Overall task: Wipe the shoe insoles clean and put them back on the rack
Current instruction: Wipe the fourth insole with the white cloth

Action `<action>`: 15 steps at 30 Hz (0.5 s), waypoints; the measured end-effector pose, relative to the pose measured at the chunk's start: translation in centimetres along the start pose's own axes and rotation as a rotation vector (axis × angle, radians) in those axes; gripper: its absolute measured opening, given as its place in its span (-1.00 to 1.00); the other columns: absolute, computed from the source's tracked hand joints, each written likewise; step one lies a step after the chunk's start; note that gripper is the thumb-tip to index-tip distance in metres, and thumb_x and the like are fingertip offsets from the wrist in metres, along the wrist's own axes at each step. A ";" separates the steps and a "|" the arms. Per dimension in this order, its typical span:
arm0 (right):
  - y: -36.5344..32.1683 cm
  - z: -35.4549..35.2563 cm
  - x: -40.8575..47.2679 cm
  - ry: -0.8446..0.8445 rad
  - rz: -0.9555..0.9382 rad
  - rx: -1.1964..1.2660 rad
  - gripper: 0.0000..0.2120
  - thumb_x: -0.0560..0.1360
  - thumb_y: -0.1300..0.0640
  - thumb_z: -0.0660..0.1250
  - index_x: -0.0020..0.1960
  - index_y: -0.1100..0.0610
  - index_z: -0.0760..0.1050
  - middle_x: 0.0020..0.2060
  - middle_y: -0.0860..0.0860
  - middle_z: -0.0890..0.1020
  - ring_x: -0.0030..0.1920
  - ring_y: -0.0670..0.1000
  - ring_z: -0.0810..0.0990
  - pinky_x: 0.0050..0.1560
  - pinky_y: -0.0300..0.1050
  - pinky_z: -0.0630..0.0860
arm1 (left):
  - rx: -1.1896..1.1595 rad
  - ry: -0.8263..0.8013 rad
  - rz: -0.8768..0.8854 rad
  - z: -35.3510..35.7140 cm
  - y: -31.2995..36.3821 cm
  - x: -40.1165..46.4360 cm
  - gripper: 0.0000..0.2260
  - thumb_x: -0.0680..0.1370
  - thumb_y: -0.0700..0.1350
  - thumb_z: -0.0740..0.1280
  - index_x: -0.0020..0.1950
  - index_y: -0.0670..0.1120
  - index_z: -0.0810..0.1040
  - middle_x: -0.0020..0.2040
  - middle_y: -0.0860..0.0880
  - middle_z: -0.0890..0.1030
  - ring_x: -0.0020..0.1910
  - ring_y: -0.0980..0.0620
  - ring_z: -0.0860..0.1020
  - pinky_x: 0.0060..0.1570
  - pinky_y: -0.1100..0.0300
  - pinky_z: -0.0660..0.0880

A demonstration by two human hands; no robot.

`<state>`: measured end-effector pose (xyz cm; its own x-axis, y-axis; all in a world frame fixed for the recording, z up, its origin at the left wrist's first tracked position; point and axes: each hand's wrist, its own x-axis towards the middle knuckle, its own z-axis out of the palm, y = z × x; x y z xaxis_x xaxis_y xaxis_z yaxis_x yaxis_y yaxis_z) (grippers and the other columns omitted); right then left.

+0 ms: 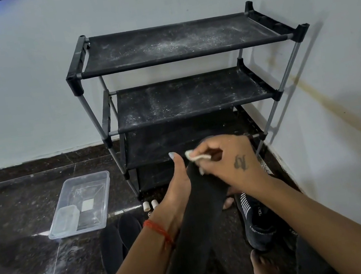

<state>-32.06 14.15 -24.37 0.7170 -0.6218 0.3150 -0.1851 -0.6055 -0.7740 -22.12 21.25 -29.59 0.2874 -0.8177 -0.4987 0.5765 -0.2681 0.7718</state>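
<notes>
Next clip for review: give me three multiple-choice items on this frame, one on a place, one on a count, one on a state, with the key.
1. Where does the clear plastic tub sit?
A. On the rack's top shelf
B. On the floor, left of the rack
C. On the shoe

2. How many small white caps stand at the rack's foot?
A. Two
B. Four
C. None

3. What is the right hand doing?
A. Hanging empty
B. Pinching a white wipe against the black insole
C. Lifting the shoe

Key: B, the tub rests on dark floor; A, two caps side by side; B, fingers pinch the wipe.
</notes>
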 end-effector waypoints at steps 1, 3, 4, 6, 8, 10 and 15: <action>-0.4 0.1 -0.3 -0.108 0.002 0.008 -0.88 0.35 0.27 0.45 -0.16 0.10 0.67 -0.26 -0.06 0.66 -0.32 -0.15 0.60 -0.36 -0.31 0.52 | -0.033 0.010 0.006 -0.2 0.2 0.0 -0.25 0.51 0.38 -0.15 -0.02 -0.17 0.58 -0.29 -0.17 0.66 -0.32 -0.04 0.65 -0.29 0.17 0.58; -0.4 -0.5 -0.6 -0.305 0.017 0.025 -0.89 0.35 0.31 0.42 -0.19 0.14 0.67 -0.21 -0.03 0.64 -0.32 -0.06 0.62 -0.48 -0.14 0.56 | -0.041 0.000 0.020 -0.7 0.7 0.0 -0.22 0.49 0.42 -0.14 0.09 -0.17 0.59 -0.14 -0.20 0.68 -0.18 -0.08 0.66 -0.17 0.13 0.58; -0.1 -0.9 -0.6 -0.375 0.013 0.016 -0.89 0.35 0.32 0.42 -0.22 0.14 0.67 -0.21 -0.03 0.64 -0.32 -0.04 0.63 -0.45 -0.09 0.58 | -0.025 0.006 0.029 -0.8 0.8 0.0 -0.24 0.49 0.41 -0.15 0.12 -0.15 0.56 -0.15 -0.16 0.68 -0.19 -0.05 0.66 -0.19 0.16 0.58; 0.6 -1.8 -0.3 -0.394 -0.027 -0.123 -0.85 0.32 0.30 0.41 -0.26 0.07 0.68 -0.26 -0.09 0.65 -0.30 -0.09 0.63 -0.29 -0.13 0.59 | 0.016 0.019 0.051 -0.7 0.6 0.1 -0.33 0.54 0.33 -0.19 -0.03 -0.15 0.51 -0.40 -0.06 0.63 -0.43 0.05 0.61 -0.43 0.27 0.53; 1.7 -2.3 0.4 -0.180 -0.084 -0.327 -0.82 0.32 0.28 0.42 -0.28 0.00 0.66 -0.28 -0.11 0.64 -0.29 -0.16 0.58 -0.20 -0.28 0.52 | 0.048 0.013 0.058 -0.1 0.5 0.0 -0.37 0.57 0.29 -0.20 -0.14 -0.12 0.47 -0.51 0.00 0.57 -0.54 0.11 0.55 -0.51 0.32 0.47; 2.4 -2.2 0.9 0.113 -0.098 -0.381 -0.86 0.33 0.27 0.45 -0.26 0.04 0.65 -0.29 -0.07 0.64 -0.30 -0.17 0.53 -0.21 -0.44 0.42 | 0.062 0.015 0.056 -0.2 0.3 0.2 -0.35 0.55 0.32 -0.19 -0.14 -0.11 0.51 -0.48 0.02 0.58 -0.49 0.12 0.56 -0.40 0.28 0.48; 0.8 -0.1 0.1 0.067 -0.028 -0.097 -0.87 0.35 0.25 0.45 -0.15 0.05 0.65 -0.26 -0.10 0.64 -0.26 -0.19 0.58 -0.22 -0.42 0.46 | -0.010 -0.015 0.011 0.2 0.4 -0.7 -0.26 0.50 0.38 -0.16 0.02 -0.13 0.59 -0.26 -0.17 0.62 -0.32 -0.07 0.60 -0.24 0.10 0.54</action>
<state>-32.18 13.54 -24.83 0.6773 -0.6336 0.3740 -0.2322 -0.6665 -0.7084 -22.22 21.67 -28.83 0.2823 -0.8284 -0.4837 0.5812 -0.2534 0.7733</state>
